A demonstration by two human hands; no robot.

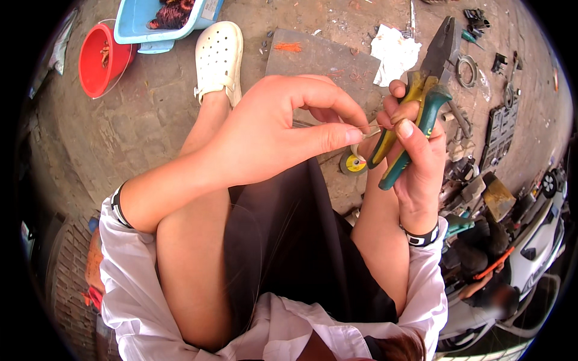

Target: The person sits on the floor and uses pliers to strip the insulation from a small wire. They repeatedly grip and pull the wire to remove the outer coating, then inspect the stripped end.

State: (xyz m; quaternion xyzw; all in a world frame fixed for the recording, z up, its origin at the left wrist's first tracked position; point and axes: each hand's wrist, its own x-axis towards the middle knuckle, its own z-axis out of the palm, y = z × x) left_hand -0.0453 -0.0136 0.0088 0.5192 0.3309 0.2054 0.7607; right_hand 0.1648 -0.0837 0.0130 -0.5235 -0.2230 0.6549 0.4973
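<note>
Yellow-green pliers point(436, 95): were clasped by right hand point(421, 153), also pinching thin wire point(378, 127); left of pliers, left hand point(283, 129) pinched same wire.

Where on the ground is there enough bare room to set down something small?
The widest bare patch is paved ground, bordered by the red bucket, cream clog and left forearm. A narrower, littered strip runs between the clog and grey sheet. Right of the pliers it is crowded: black case, metal ring and loose parts.
</note>
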